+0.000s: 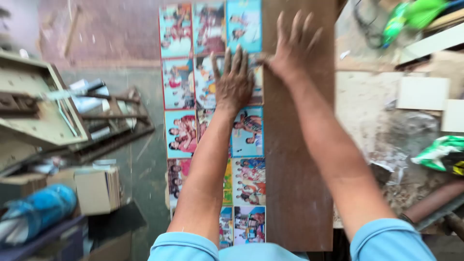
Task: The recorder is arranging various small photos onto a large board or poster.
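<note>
A long brown board (297,145) runs up the middle of the frame, its long axis pointing from the person's chest at the bottom edge straight away toward the top. Just left of it, touching along its edge, lies a sheet of colourful photo prints (212,96) set in a grid, equally long and pointing the same way. The left hand (234,84) lies flat on the pictures, fingers together and stretched, gripping nothing. The right hand (290,50) presses flat on the board's upper part, fingers spread wide, thumb reaching across the seam; it grips nothing either.

Both pieces seem to overhang toward the person, so I judge a hard push could slide or tip them, and dusty palms might smudge the prints.

Right of the board is a dusty workbench (367,111) with pale offcuts (423,93). At lower left sit a stack of small panels (99,189) and a blue bundle (38,210).
</note>
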